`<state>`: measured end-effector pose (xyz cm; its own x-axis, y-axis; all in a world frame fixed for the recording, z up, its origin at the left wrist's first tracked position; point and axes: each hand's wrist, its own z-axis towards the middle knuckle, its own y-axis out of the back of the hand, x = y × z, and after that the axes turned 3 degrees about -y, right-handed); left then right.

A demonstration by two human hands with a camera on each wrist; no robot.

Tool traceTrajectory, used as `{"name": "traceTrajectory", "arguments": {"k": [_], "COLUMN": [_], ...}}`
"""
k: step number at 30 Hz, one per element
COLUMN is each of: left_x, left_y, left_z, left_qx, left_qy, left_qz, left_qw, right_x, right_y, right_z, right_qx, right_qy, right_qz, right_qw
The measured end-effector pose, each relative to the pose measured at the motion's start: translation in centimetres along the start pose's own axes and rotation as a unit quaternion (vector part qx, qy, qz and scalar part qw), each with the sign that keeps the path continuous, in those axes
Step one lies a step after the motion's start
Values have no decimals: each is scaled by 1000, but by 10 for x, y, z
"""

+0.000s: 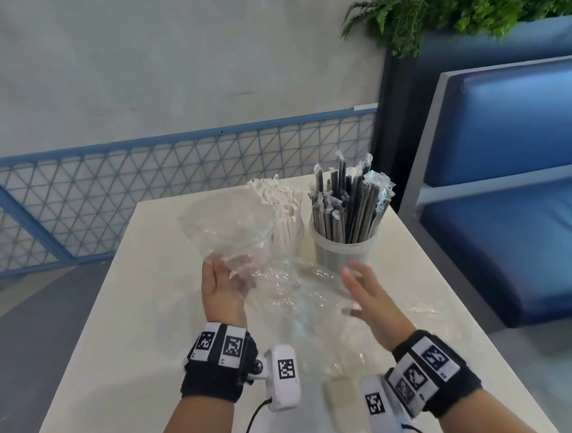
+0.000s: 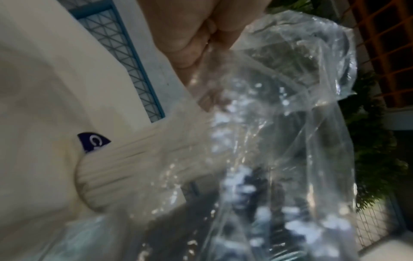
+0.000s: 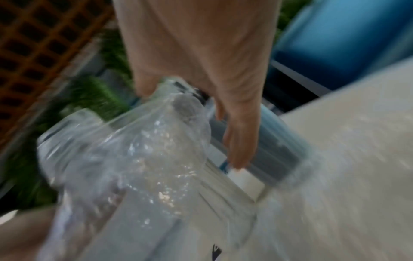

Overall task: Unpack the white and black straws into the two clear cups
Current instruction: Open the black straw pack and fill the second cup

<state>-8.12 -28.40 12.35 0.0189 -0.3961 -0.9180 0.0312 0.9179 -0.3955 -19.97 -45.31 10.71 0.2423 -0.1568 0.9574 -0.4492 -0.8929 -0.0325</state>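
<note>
Clear plastic film is what my left hand point(image 1: 222, 288) has hold of: the fingers and thumb are curled round a gathered edge of an emptied bag point(image 1: 226, 226), lifted off the surface, and I judge I hold it up to get it away from the cups. The left wrist view confirms the pinch, with film point(image 2: 279, 109) spilling away past the fingertips. My right hand point(image 1: 366, 290) is spread, fingers straight and relaxed, holding nothing; it hovers above a second crumpled bag point(image 1: 317, 314) lying flat between my two hands. The right wrist view is blurred, so I cannot tell whether the fingertips touch that film.

The white straws point(image 1: 282, 210) stand upright in a clear cup point(image 1: 297, 235) just beyond my left hand, partly veiled by the raised bag. The black straws point(image 1: 347, 202), each in its own wrapper, stand in the other clear cup point(image 1: 342, 251) just beyond my right hand. The two cups sit side by side, close together. I judge the unpacking done and only the packaging left to clear. The straws splay at the tops, so the loose film could catch them if swept past.

The surface is a cream table point(image 1: 127, 326), smooth and matt. A small pale block point(image 1: 339, 403) lies near my right wrist. Beyond my left hand runs a blue mesh railing point(image 1: 142, 188) against a grey wall; beyond my right hand stands a blue padded bench point(image 1: 517, 182) with green ferns point(image 1: 465, 1) above.
</note>
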Motion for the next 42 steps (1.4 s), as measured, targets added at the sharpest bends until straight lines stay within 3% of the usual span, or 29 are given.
{"name": "traceTrajectory", "arguments": {"k": [2, 4, 6, 7, 8, 10, 12, 13, 16, 18, 22, 25, 29, 31, 32, 34, 36, 40, 41, 42], "left_x": [4, 9, 11, 10, 5, -3, -8, -9, -6, -6, -5, 3, 24, 41, 49, 66, 81, 104, 108, 110], "left_y": [0, 0, 1, 3, 5, 7, 3, -1, -12, -17, -20, -31, -57, -65, -67, -70, -70, -60, -58, -56], "left_z": [-5, -7, -10, -11, -14, -22, -28, -30, -35, -36, -30, -42, -71, -78, -81, -84, -87, -81, -76, -73], "left_qx": [6, 5, -15, -28, -24, 69, 150, 168, 173, 176, 129, 139, 173, 185, 189, 197, 198, 162, 156, 161], "left_qy": [23, 34, -11, -73, -164, -327, -336, -301, -220, -216, -139, -90, -15, -2, -4, 3, 36, 113, 120, 117], "left_qz": [-8, 21, 98, 165, 247, 392, 490, 511, 479, 477, 438, 403, 316, 318, 334, 376, 405, 446, 477, 539], "left_qw": [1000, 999, 995, 983, 955, 857, 791, 787, 832, 833, 879, 900, 933, 930, 923, 906, 892, 873, 857, 819], "right_x": [-11, -16, -16, -16, -15, -13, -13, -13, -14, -14, -7, 4, 19, 18, 12, -12, -42, -81, -87, -92], "right_y": [0, -1, 2, 5, 10, 22, 32, 37, 49, 60, 100, 122, 130, 120, 115, 109, 113, 129, 132, 134], "right_z": [-1, -1, -2, -3, -3, -4, -5, -5, -8, -11, -12, -13, -24, -32, -33, -29, -19, -5, -3, -3], "right_qx": [45, 28, 0, -9, -15, -16, -12, -10, -14, -33, -137, -218, -341, -277, -210, -68, 21, 84, 95, 103], "right_qy": [-55, -40, -14, -5, 3, 14, 20, 24, 32, 38, 80, 102, 200, 222, 185, 41, -83, -165, -179, -187], "right_qz": [85, 102, 90, 82, 70, 45, 30, 24, 7, -35, -183, -295, -429, -497, -544, -620, -652, -668, -662, -656], "right_qw": [994, 994, 996, 997, 997, 999, 999, 999, 999, 998, 970, 925, 812, 792, 791, 781, 754, 721, 722, 724]}}
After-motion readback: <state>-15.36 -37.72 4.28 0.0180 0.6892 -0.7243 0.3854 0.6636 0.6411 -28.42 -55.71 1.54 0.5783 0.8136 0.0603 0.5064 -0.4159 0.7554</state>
